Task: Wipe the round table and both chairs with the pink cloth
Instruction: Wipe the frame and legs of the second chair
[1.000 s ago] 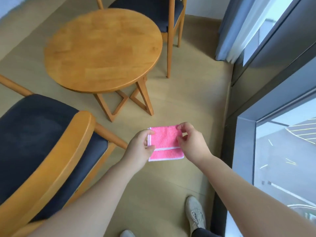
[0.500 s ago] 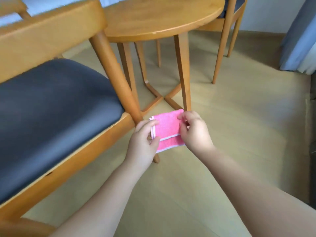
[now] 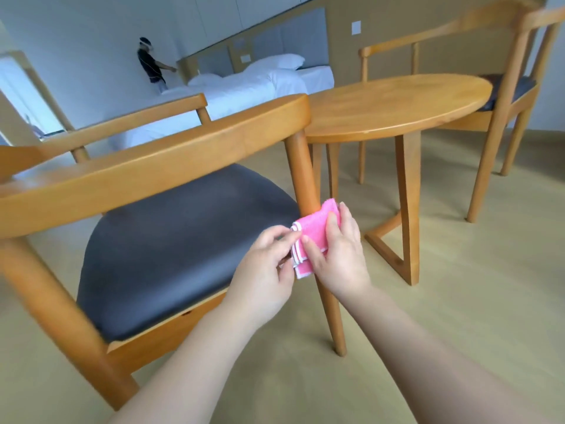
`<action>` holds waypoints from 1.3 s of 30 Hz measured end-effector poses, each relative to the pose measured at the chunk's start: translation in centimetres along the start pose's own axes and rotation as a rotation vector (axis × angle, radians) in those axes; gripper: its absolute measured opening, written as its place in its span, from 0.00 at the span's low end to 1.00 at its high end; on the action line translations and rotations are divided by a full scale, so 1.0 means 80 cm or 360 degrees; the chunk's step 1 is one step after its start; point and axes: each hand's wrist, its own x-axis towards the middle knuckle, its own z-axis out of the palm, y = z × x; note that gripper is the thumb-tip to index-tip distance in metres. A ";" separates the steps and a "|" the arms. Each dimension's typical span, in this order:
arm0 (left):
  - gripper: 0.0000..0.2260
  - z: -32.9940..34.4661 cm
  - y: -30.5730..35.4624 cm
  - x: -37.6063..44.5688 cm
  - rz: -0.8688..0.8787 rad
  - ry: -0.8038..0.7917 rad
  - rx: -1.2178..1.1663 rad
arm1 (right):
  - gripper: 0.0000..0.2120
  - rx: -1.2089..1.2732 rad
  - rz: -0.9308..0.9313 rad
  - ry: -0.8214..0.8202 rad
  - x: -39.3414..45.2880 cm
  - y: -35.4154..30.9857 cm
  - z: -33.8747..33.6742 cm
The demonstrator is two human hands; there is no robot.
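A folded pink cloth (image 3: 312, 235) with white edging sits against the front leg of the near wooden chair (image 3: 159, 154), level with its dark seat. My right hand (image 3: 339, 249) holds the cloth, fingers laid over its outer face and thumb on the near side. My left hand (image 3: 269, 264) pinches the cloth's white-edged left corner. The round wooden table (image 3: 394, 105) stands behind the near chair, its top bare. The second chair (image 3: 501, 87) stands beyond the table at the right.
A bed with white linen (image 3: 244, 84) lies behind the chairs, with a person (image 3: 149, 64) standing at its far side. Light wooden floor (image 3: 458, 270) stretches to the right of the near chair and under the table.
The view has dropped and tilted up, from looking down at the table to seat level. Both hands carried the cloth to the near chair's front leg, and the cloth is folded smaller.
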 end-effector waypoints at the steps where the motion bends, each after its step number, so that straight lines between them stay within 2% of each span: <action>1: 0.21 -0.008 -0.002 -0.003 0.0049 -0.0016 0.0079 | 0.34 -0.0063 0.0035 0.0058 -0.001 -0.002 0.006; 5: 0.19 -0.036 -0.014 -0.018 0.0031 -0.0012 0.0270 | 0.31 -0.0150 0.0131 0.0218 -0.006 -0.016 0.021; 12: 0.19 -0.072 -0.026 -0.046 0.0056 -0.0046 0.0463 | 0.28 0.0328 0.0203 0.0266 -0.002 -0.038 0.032; 18: 0.20 -0.103 -0.045 -0.066 0.0063 -0.0119 0.0624 | 0.27 0.0342 0.0193 0.0450 0.022 -0.070 0.021; 25: 0.21 -0.135 -0.062 -0.065 -0.0053 -0.0029 0.0549 | 0.26 0.0220 0.0008 0.0579 0.068 -0.118 -0.017; 31: 0.20 -0.148 -0.064 -0.071 -0.0053 0.0024 0.0498 | 0.28 0.0290 0.0083 0.0635 0.099 -0.147 -0.033; 39: 0.20 -0.152 -0.065 -0.079 0.0025 -0.0052 0.0515 | 0.27 0.0333 -0.0081 0.0692 0.078 -0.110 -0.010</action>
